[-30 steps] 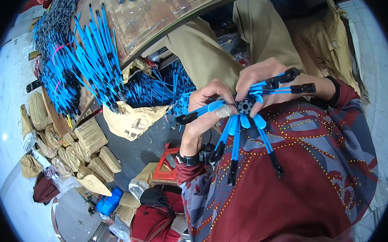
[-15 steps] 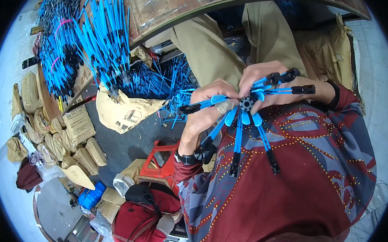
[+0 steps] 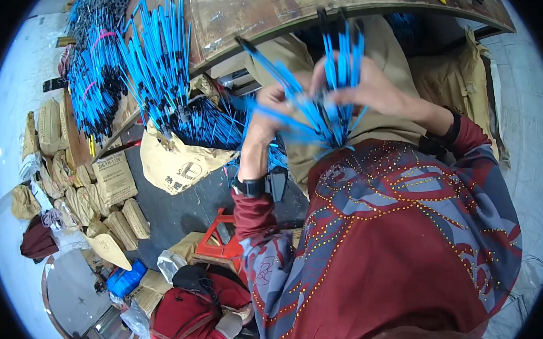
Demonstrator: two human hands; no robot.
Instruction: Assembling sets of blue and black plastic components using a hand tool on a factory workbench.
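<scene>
Over my lap I hold a frame of blue ribs (image 3: 337, 126) with black ends. Its ribs are drawn in toward a bundle, some pointing to the table and others toward my body. My right hand (image 3: 375, 90) grips the bundle from the right, its fingers bent around several ribs. On the other side, my left hand (image 3: 267, 108) is closed at the ribs, partly smeared by motion. The hub is hidden among the ribs and fingers.
Ahead lies a worn wooden table (image 3: 245, 14), its edge above my knees. Bundles of blue rods (image 3: 158, 59) stand at its left, above a paper sack (image 3: 182, 165). A red stool (image 3: 220, 236) and a person in red (image 3: 190, 321) are at lower left.
The frame was spread like a star around a black hub. Now its ribs are gathered closer together, and both hands have moved slightly toward the table.
</scene>
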